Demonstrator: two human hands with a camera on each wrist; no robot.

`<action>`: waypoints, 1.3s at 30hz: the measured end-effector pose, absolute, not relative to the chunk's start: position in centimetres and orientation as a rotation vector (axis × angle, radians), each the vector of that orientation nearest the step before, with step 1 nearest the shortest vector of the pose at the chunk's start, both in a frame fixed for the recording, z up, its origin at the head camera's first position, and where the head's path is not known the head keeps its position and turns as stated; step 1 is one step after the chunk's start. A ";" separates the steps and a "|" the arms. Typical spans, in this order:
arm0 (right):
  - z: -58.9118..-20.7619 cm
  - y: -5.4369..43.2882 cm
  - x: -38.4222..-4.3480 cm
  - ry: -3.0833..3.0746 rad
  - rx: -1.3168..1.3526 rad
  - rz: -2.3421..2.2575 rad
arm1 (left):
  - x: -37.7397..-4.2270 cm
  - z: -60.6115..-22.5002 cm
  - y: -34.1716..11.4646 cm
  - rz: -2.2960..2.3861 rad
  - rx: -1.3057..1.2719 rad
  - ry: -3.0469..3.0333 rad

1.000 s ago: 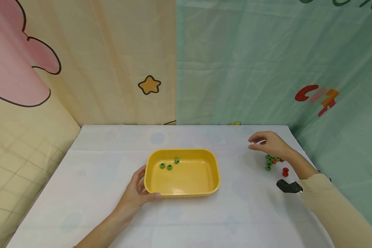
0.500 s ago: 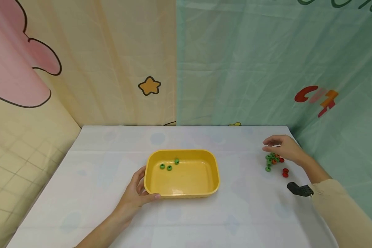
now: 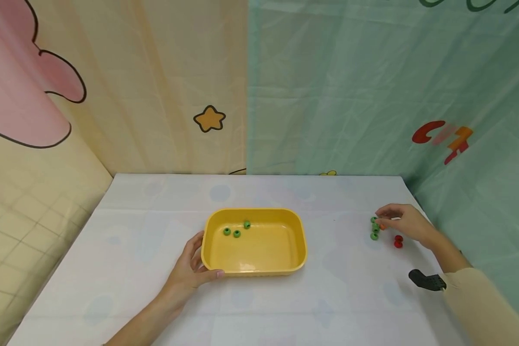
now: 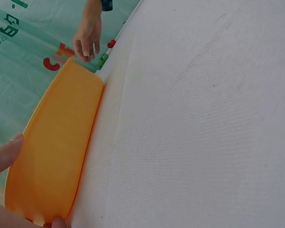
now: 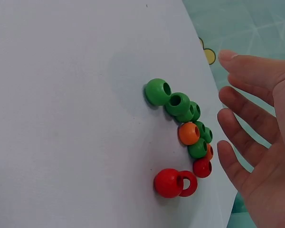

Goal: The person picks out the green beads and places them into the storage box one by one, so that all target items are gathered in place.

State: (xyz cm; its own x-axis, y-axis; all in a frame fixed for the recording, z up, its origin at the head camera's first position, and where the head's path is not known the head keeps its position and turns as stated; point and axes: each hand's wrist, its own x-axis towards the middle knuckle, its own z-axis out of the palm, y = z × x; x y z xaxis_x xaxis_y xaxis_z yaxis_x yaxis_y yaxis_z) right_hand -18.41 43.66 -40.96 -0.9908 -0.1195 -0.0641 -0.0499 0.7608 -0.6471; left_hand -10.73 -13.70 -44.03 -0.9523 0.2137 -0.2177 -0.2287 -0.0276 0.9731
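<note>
My left hand (image 3: 188,271) grips the near left corner of a yellow tray (image 3: 268,250), its thumb along the front rim. Three green beads (image 3: 236,233) lie inside, toward the tray's back left. At the table's right side, my right hand (image 3: 404,223) hovers with relaxed fingers over a loose group of beads, partly covering them in the head view. From the right wrist, the group shows several green beads (image 5: 156,92), orange beads (image 5: 188,133) and red beads (image 5: 168,183), all with holes. Nothing is visible between that hand's parted thumb and fingers.
A white patterned cloth (image 3: 320,307) covers the table. Behind it hang a cream curtain (image 3: 164,86) and a green curtain (image 3: 328,86), and the green one also runs close along the right edge. A small black device (image 3: 427,280) sits at the right sleeve.
My right hand has moved right, then lower and nearer to the bead group. The left hand, the tray and the three beads in it have stayed put.
</note>
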 end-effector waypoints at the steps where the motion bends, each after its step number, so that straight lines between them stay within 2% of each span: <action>1: -41.1 43.7 -18.2 2.850 -0.132 -1.047 | -10.7 -44.1 -13.7 2.055 -0.012 1.947; 14: -43.6 44.7 -16.3 2.890 -0.102 -1.059 | -10.7 -44.3 -13.7 2.076 0.002 1.918; 39: -45.9 43.6 -15.6 3.014 -0.192 -0.961 | -10.7 -44.6 -13.8 2.080 0.007 1.925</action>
State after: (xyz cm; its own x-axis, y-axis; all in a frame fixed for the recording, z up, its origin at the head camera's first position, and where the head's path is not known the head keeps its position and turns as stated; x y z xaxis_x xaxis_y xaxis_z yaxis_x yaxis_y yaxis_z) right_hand -15.63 43.58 -45.94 -0.9922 -0.1070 0.0634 -0.1239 0.8089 -0.5748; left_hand -10.72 -13.76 -44.58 -0.9531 0.2254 -0.2018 -0.2186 -0.0519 0.9744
